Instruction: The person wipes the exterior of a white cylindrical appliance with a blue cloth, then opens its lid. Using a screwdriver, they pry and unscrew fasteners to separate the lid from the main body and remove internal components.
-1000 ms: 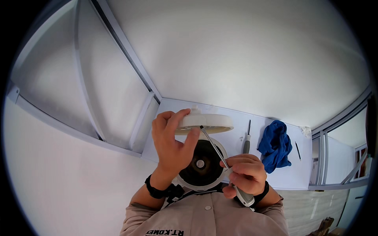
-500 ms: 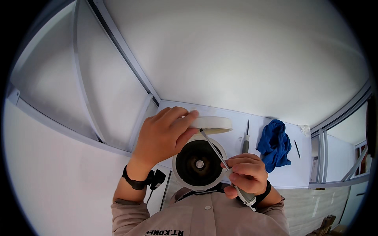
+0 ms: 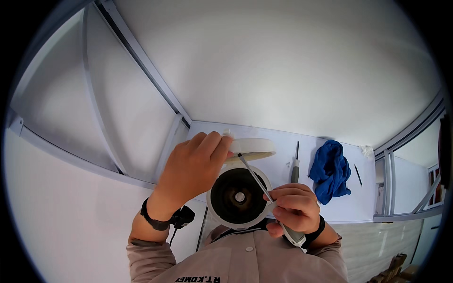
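A white round appliance point(image 3: 212, 213) with a deep dark bowl point(image 3: 226, 200) and a pale central post point(image 3: 239, 196) stands right in front of me. Its white lid point(image 3: 257, 145) is tilted up at the far side. My left hand point(image 3: 196, 162) has its fingers closed at the lid's left edge; the fingertips are partly hidden. In my right hand point(image 3: 298, 207) is a screwdriver point(image 3: 255, 175), gripped by its grey and white handle. Its shaft slants up and left across the bowl, with the dark tip near my left fingers.
A second screwdriver point(image 3: 295, 170) lies right of the appliance. Beside it are a crumpled blue cloth point(image 3: 330, 172) and a thin dark rod point(image 3: 358, 175). A black plug with a cord point(image 3: 183, 217) sits by my left wrist. Metal framing point(image 3: 163, 148) borders the white tabletop point(image 3: 278, 129).
My left hand has rolled over and its fingers have curled in more, with the wrist slightly lower and further left. My right hand and the screwdriver stay almost in place.
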A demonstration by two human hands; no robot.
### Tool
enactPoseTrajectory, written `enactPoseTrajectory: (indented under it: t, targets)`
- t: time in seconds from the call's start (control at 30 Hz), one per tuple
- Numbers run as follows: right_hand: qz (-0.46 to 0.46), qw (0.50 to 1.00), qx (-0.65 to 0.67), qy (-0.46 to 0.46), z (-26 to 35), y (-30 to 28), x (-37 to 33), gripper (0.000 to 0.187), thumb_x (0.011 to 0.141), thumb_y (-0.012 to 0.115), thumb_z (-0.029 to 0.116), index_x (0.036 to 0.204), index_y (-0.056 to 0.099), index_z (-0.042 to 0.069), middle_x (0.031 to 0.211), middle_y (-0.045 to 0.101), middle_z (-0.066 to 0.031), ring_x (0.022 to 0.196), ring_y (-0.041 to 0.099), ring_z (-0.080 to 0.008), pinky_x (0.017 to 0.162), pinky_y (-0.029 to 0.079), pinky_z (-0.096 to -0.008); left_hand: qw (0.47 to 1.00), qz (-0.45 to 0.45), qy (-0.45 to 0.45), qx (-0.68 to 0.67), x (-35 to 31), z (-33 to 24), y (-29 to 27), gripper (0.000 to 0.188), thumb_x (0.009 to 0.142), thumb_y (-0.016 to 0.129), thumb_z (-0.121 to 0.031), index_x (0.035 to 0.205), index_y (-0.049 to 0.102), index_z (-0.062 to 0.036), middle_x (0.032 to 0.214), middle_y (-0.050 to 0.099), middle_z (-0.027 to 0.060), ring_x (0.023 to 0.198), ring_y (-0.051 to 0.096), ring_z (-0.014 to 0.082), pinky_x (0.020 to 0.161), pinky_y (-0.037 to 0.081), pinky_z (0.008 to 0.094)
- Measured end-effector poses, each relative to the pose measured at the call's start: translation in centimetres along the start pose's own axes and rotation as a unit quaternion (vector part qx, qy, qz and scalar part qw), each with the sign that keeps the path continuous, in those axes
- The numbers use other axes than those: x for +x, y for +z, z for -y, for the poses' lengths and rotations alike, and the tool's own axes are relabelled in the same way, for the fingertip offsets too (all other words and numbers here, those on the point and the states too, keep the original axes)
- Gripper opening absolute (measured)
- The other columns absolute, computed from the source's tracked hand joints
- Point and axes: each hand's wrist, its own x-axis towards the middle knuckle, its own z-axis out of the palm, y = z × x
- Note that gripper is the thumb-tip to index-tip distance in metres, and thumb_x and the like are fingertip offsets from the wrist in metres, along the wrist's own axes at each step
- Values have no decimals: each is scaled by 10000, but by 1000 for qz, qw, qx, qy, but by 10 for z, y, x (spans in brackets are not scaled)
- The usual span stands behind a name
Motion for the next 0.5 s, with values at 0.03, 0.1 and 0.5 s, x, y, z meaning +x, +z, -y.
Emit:
enactPoseTrajectory:
  t: [0.03,0.1,0.5]
  targets:
    - [-4,1000,4,3,0,0,0,295,954,803,272,993,610,52,1091,547,-110,824,765,-306,679,660,-394,1000,-7,-4,-2,-1,0,2,289,878,798,-112,1126,697,-2,888,574,50,721,628,216,552,510,342]
    - [-12,1000,13,7,0,1,-1,294,945,810,261,992,611,51,1094,548,-113,834,766,-309,683,658,-395,1000,-22,-15,-3,-2,-2,7,289,878,795,-104,1129,696,0,888,570,53,720,624,220,555,513,347]
    - [-59,996,44,45,-8,8,-12,347,846,901,214,989,648,26,1128,581,-115,858,766,-315,714,674,-414,995,-72,-63,-15,-9,-4,16,242,902,783,-110,1102,678,-25,903,551,48,705,613,205,552,509,334]
